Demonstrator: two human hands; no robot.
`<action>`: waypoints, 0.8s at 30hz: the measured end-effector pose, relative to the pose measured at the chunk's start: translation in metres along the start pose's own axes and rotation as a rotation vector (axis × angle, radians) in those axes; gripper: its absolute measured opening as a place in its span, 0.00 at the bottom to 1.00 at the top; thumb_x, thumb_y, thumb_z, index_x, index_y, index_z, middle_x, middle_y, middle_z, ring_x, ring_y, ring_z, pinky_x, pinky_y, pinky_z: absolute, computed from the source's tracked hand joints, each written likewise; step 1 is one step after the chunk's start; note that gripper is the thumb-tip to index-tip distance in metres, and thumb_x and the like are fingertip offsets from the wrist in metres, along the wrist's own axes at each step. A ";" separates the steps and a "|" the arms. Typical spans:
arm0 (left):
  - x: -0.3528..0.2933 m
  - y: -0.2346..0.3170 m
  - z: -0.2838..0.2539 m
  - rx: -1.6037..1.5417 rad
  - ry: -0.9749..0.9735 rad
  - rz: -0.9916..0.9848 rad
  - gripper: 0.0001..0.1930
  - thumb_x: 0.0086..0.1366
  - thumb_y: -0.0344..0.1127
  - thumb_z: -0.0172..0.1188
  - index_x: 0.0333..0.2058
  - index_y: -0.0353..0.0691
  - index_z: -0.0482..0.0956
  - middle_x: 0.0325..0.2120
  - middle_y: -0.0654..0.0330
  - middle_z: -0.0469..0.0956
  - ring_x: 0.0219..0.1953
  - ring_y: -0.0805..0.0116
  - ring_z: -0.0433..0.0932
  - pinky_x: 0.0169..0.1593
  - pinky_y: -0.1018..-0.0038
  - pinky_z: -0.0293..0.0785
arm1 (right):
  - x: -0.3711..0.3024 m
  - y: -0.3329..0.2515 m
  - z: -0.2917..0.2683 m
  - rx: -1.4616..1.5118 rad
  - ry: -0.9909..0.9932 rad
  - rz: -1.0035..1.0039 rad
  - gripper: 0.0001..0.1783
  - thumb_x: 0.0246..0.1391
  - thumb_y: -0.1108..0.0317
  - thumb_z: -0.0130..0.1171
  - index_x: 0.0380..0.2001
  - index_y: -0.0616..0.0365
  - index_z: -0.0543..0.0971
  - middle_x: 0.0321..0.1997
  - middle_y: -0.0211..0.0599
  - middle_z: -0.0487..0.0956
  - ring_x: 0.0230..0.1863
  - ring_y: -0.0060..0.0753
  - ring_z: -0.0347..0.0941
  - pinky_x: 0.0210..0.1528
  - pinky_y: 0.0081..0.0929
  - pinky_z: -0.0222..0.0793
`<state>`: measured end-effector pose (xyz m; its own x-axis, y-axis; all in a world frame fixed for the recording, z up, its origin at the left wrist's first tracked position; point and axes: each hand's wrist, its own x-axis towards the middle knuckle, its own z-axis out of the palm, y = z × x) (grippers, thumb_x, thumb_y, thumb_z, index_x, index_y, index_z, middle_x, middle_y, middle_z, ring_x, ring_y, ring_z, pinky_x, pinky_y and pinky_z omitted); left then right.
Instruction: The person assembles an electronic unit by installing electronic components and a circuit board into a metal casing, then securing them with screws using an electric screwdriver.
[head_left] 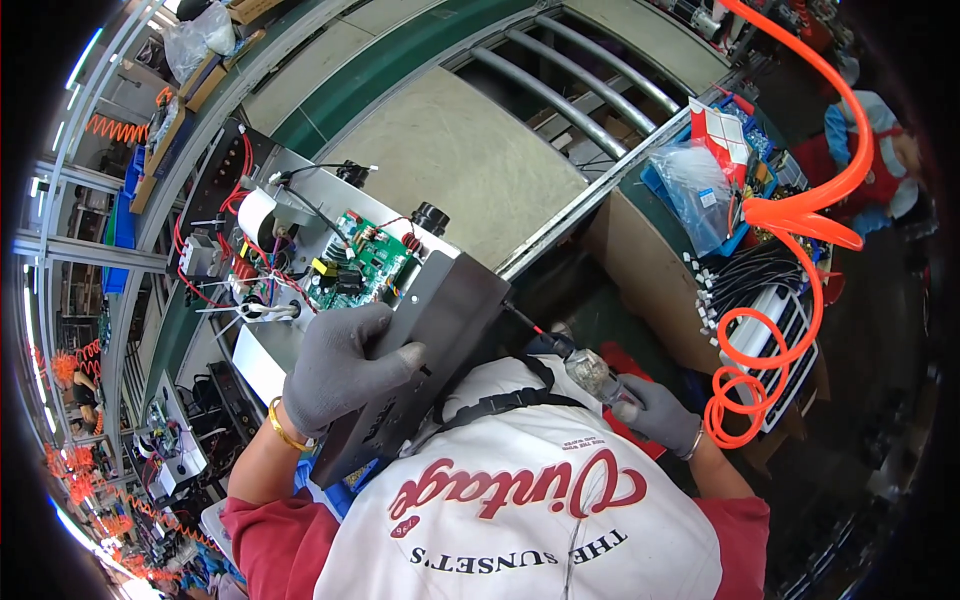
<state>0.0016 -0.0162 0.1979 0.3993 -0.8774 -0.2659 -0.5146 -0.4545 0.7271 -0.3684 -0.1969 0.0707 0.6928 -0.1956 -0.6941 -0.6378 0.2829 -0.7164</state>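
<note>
The desk (470, 170) is widest, its worn beige board flat and matte beside a green strip and smooth round metal rollers (575, 88). At its near left side, reaching out toward the wearer's pale cloth apron (530, 500), lies an open boxy electronic unit (318, 200) of thin, bare, silvery sheet metal, tangled with glossy red, black and white wires. To the right hangs a shiny orange plastic hose (780, 205), thick at the top and coiled below. The unit's black panel (455, 310), a long flat slab with a satin finish, has its long axis slanting from lower left to upper right, its broad face turned toward the wearer. Behind it sits a green circuit board (385, 262), crowded with blocky parts. The left hand (350, 365), in a grey knit glove, has its grip clasped over the panel's upper edge, thumb on the black face. The right hand (660, 415), gloved alike, has its grip closed around the rear of a slim driver tool (592, 372) with a rounded, partly see-through body. The tool's long axis runs from lower right to upper left, its thin shaft pointing at the panel's right end; whether the tip touches, I cannot tell. A smooth golden bracelet (283, 425) rings the left wrist.
</note>
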 end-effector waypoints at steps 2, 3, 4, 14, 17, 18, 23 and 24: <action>0.000 -0.002 0.000 -0.009 0.012 -0.002 0.20 0.56 0.44 0.70 0.22 0.32 0.75 0.14 0.62 0.65 0.19 0.79 0.62 0.23 0.72 0.59 | -0.002 -0.003 0.000 -0.022 0.013 -0.003 0.34 0.58 0.44 0.62 0.57 0.57 0.73 0.29 0.26 0.73 0.24 0.16 0.67 0.26 0.20 0.65; 0.001 -0.002 -0.001 -0.032 0.012 -0.016 0.19 0.56 0.43 0.70 0.23 0.32 0.75 0.14 0.63 0.65 0.19 0.79 0.62 0.24 0.72 0.60 | -0.002 -0.003 -0.001 -0.025 0.011 -0.005 0.34 0.58 0.44 0.62 0.57 0.57 0.73 0.29 0.26 0.73 0.24 0.16 0.67 0.26 0.20 0.65; 0.001 -0.002 -0.002 -0.055 0.012 -0.030 0.18 0.56 0.42 0.70 0.23 0.32 0.76 0.14 0.63 0.66 0.19 0.79 0.63 0.24 0.72 0.60 | -0.002 -0.001 -0.002 -0.012 -0.002 -0.021 0.34 0.58 0.42 0.62 0.57 0.57 0.73 0.30 0.26 0.73 0.24 0.16 0.67 0.26 0.20 0.65; 0.003 -0.012 -0.005 -0.123 -0.016 -0.053 0.16 0.56 0.42 0.69 0.27 0.32 0.79 0.18 0.64 0.72 0.23 0.80 0.67 0.28 0.75 0.65 | -0.010 -0.015 -0.001 -0.034 -0.006 -0.010 0.32 0.61 0.43 0.59 0.57 0.57 0.73 0.32 0.26 0.74 0.26 0.17 0.69 0.29 0.21 0.67; 0.003 -0.011 -0.004 -0.132 0.004 -0.064 0.17 0.56 0.42 0.69 0.27 0.32 0.78 0.17 0.64 0.71 0.23 0.80 0.67 0.28 0.74 0.65 | -0.010 -0.021 -0.005 -0.098 -0.025 -0.003 0.32 0.61 0.44 0.59 0.56 0.57 0.73 0.35 0.30 0.77 0.31 0.21 0.72 0.34 0.24 0.70; 0.003 -0.010 -0.004 -0.138 0.001 -0.054 0.17 0.56 0.42 0.69 0.28 0.32 0.78 0.18 0.64 0.72 0.23 0.79 0.68 0.28 0.74 0.65 | -0.010 -0.020 -0.006 -0.099 -0.025 -0.001 0.32 0.61 0.44 0.59 0.56 0.57 0.73 0.35 0.30 0.77 0.31 0.21 0.72 0.34 0.24 0.70; 0.004 -0.007 -0.010 -0.038 -0.051 -0.057 0.17 0.56 0.43 0.69 0.32 0.32 0.80 0.19 0.63 0.74 0.23 0.78 0.69 0.29 0.73 0.68 | -0.008 -0.013 -0.004 -0.193 0.021 -0.120 0.31 0.60 0.46 0.60 0.56 0.58 0.74 0.43 0.40 0.80 0.44 0.31 0.76 0.49 0.32 0.71; 0.004 -0.006 -0.010 -0.043 -0.053 -0.044 0.17 0.57 0.43 0.69 0.33 0.32 0.80 0.19 0.63 0.74 0.23 0.78 0.69 0.29 0.74 0.68 | -0.008 -0.013 -0.003 -0.194 0.024 -0.121 0.31 0.60 0.46 0.60 0.56 0.58 0.74 0.43 0.40 0.80 0.44 0.31 0.76 0.49 0.32 0.71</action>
<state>0.0138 -0.0158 0.1988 0.3794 -0.8642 -0.3305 -0.4642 -0.4867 0.7400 -0.3668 -0.2017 0.0859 0.7612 -0.2403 -0.6024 -0.6053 0.0703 -0.7929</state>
